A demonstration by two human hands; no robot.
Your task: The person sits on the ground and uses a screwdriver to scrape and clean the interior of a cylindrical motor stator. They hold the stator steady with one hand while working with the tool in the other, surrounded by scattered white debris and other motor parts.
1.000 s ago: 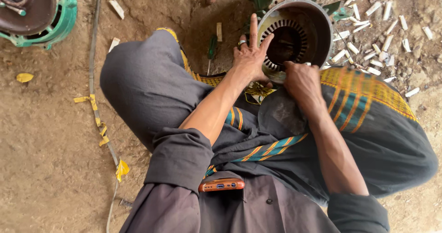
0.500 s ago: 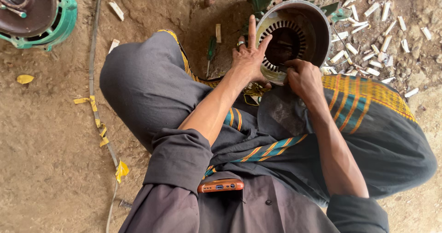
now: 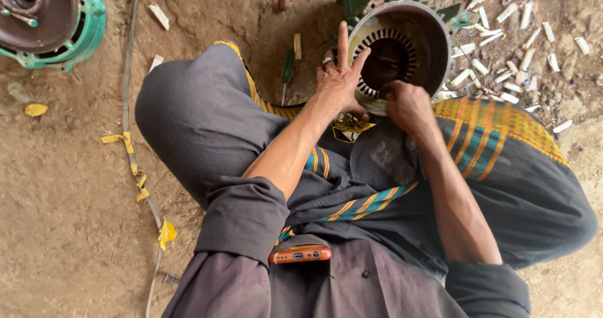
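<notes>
L hand (image 3: 338,79) fingers spread, braced on motor stator housing (image 3: 402,48) rim, R hand (image 3: 408,104) curled at lower rim, pinch obj. not discernible

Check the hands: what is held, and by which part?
Left hand is braced flat on the near rim of the round metal motor housing, fingers spread. Right hand is curled at the housing's lower edge; whether it grips something small cannot be told.
</notes>
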